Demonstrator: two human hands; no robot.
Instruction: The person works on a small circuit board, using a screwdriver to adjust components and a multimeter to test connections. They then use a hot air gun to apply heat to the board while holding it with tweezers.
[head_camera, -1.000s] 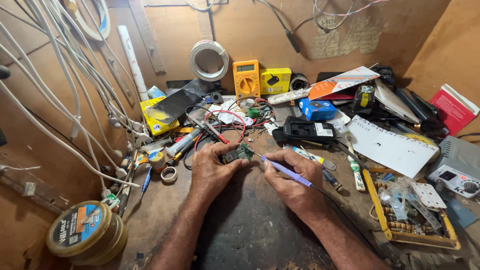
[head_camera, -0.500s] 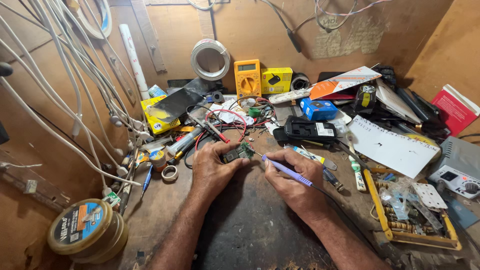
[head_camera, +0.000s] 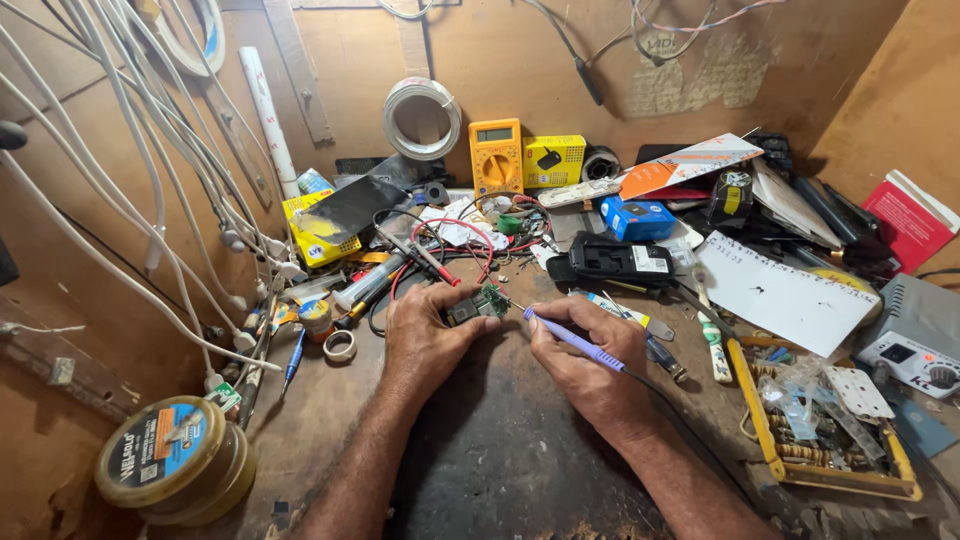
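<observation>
We grip a small green circuit board at the heart of a cluttered wooden workbench, the board pinched with a dark component between the fingertips of our left hand, whose fingers are closed tight around it. Our right hand is clamped pen-style on a purple-handled soldering iron, its tip touching the board just beyond that hand's thumb, its black cord trailing back along the wrist. Just ahead of the left hand's knuckles lie red and black test probes amid tangled red wire. Farther ahead of both hands stand a yellow multimeter, a yellow box and a coil of white cable against the back wall. A black adapter and a blue box sit just beyond the right hand; outward of it lie a white sheet of paper and a yellow tray of parts. Near the left forearm, outward, rests a round tin; a small roll of tape lies beside the left hand.
</observation>
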